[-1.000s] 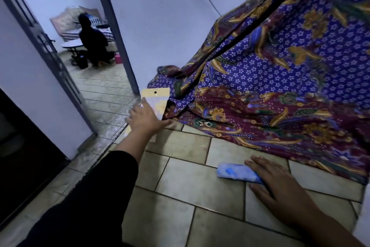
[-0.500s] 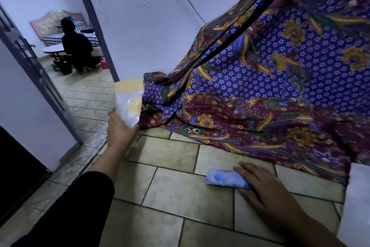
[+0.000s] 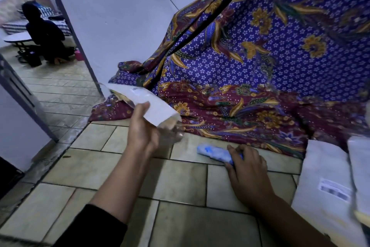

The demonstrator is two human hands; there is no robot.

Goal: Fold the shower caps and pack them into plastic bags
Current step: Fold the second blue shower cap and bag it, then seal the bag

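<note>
Fingers of right hand (image 3: 248,172) curl round end of folded blue plastic shower cap (image 3: 213,153) on tiled floor (image 3: 96,170) at five o'clock. Left hand (image 3: 141,128) pinches clear plastic bag (image 3: 149,106) at nine o'clock. Folding looks done; bagging left.

The plastic bag (image 3: 144,104) in the left hand (image 3: 141,130) is thin, clear, glossy film over a matt white backing. The folded shower cap (image 3: 214,153) in the right hand (image 3: 247,172) looks soft and faintly shiny. Beyond both hands the batik cloth (image 3: 260,66) is matt printed fabric. Beneath them the floor tiles (image 3: 112,168) are smooth and dully glazed.
</note>
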